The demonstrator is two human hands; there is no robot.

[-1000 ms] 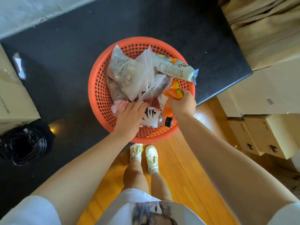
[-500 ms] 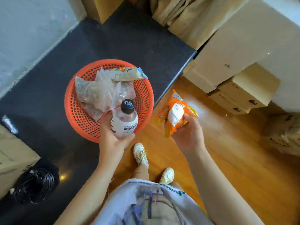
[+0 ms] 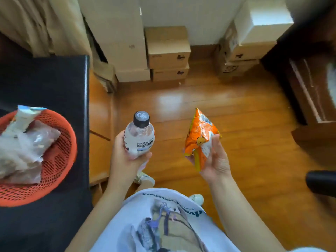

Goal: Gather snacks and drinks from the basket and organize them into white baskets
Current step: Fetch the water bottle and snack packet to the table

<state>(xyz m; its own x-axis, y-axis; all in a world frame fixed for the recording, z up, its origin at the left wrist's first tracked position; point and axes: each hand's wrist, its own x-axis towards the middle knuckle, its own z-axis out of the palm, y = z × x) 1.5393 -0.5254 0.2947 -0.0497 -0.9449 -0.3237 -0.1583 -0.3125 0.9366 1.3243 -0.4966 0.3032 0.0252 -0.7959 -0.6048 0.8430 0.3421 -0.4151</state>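
- The left hand (image 3: 125, 157) is wrapped tight round the lower body of a clear drink bottle (image 3: 139, 137) with a black cap, held upright over the wooden floor (image 3: 245, 124); half a second ago that bottle was still over the red basket's rim.
- The right hand (image 3: 214, 160) pinches an orange snack packet (image 3: 200, 139) between thumb and fingers, the packet standing on end, at 3 o'clock from the bottle and apart from it.
- The red mesh basket (image 3: 60, 160) has slid from the middle of the view to 9 o'clock of the bottle, well apart from both hands. It sits on a black tabletop (image 3: 54, 79) and holds clear plastic bags (image 3: 23, 148) and a pale snack pack (image 3: 23, 115).
- The tabletop's right edge runs top to bottom just left of the left forearm.
- Open floor lies ahead, from 12 to 2 o'clock of the hands.
- Stacked cardboard boxes (image 3: 168, 51) line the wall at 12 o'clock; more boxes (image 3: 254, 33) stand at 1 o'clock.
- Dark wooden furniture (image 3: 309, 84) closes the 3 o'clock side.
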